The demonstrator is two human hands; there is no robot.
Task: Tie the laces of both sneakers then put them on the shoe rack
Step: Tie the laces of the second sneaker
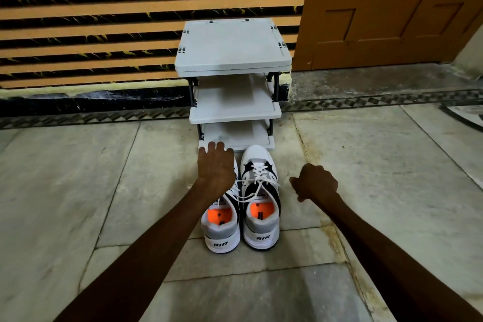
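My left hand point(216, 168), fingers spread wide, covers the left sneaker point(222, 222); my right hand point(315, 182) is fisted beside the right sneaker point(261, 198). Both laces point(257, 178) look loose, so tying comes next, probably needing both hands; shoe rack point(232, 65) beyond my fingertips.

Left hand point(216, 168) flat, fingers point(212, 146) spread; right hand point(316, 182) fisted.

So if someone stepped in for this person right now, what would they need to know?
Left hand: open, spread over the toe of the left sneaker.
Right hand: closed in a fist, beside the right sneaker; whether it holds a lace is unclear.
Both sneakers stand side by side on the floor, toes toward the shoe rack.
Done: right sneaker looks laced; tied or not is unclear.
Left: finish laces, shelve both.
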